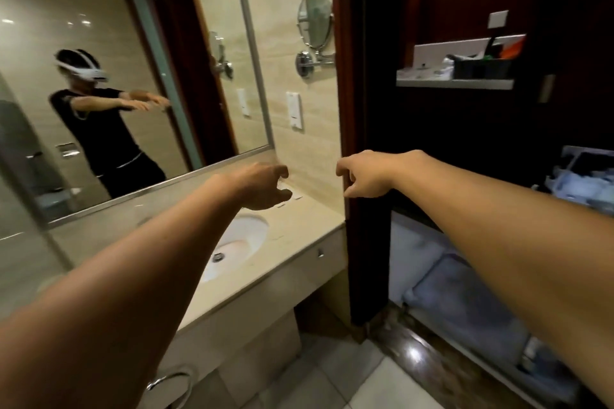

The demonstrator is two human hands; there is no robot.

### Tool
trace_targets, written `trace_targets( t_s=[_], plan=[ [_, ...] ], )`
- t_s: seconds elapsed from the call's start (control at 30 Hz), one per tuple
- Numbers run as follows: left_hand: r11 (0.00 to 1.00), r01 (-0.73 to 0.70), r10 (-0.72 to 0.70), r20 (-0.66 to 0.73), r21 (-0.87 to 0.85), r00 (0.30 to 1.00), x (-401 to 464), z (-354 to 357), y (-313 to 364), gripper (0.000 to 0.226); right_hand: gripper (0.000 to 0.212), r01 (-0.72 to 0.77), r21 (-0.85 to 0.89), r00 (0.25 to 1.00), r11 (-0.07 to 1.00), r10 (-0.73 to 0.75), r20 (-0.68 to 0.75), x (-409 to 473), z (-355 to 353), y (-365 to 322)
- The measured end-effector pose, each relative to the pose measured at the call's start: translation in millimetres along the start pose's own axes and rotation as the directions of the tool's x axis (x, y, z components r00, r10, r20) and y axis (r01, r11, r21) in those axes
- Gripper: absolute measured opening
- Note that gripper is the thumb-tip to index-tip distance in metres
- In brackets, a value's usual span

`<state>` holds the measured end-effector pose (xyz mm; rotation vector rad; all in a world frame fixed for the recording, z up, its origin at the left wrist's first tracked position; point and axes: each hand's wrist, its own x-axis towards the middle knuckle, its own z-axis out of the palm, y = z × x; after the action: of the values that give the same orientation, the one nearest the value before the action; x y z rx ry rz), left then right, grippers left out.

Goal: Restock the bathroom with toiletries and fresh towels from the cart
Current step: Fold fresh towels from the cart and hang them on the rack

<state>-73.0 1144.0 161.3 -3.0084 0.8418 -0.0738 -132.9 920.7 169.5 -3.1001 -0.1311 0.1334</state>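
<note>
Both hands reach out at mid-frame with nothing in them. Left hand [262, 186] hangs palm down over the far right corner of the worktop [299, 229], fingers loosely curled and drooping toward small flat white packets [288, 193] that lie on the stone there; whether the fingertips touch them cannot be told. Right hand [362, 174] is just right of it, in front of the dark wooden door frame [345, 109], fingers likewise loosely bent and pointing down and left, holding nothing. The two forearms run in from the lower left and lower right corners and converge toward the centre.

The packets are partly hidden by the left hand; the visible one lies with its long side running left to right along the back wall, though blur leaves its exact shape unclear. An oval sink [236, 242] is sunk in the worktop below the left hand.

At the right of the frame, beyond the doorway, stands the cart [465, 325]: a top shelf [455, 83] in the upper right carries small boxes and a dark bin, and folded pale towels [465, 302] lie stacked lower down, their long sides sloping toward the lower right.

A large mirror [99, 76] fills the upper left, and a round shaving mirror [315, 18] is fixed to the tiled wall.
</note>
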Motion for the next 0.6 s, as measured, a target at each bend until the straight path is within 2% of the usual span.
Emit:
trace_targets(
  t_s=[0.33, 0.6],
  plan=[
    [0.959, -0.283, 0.284, 0.033, -0.027, 0.958, 166.1, 36.0, 91.1, 0.049, 0.053, -0.206, 0.005, 0.977, 0.979, 0.205, 0.064, 34.7, 10.2, 149.1],
    [0.929, -0.358, 0.362, 0.024, -0.087, 0.932, 302.7, 13.1, 201.1, 0.050, 0.051, -0.361, 0.031, 0.932, 0.932, 0.359, 0.055, 48.2, -11.4, 304.8]
  ],
)
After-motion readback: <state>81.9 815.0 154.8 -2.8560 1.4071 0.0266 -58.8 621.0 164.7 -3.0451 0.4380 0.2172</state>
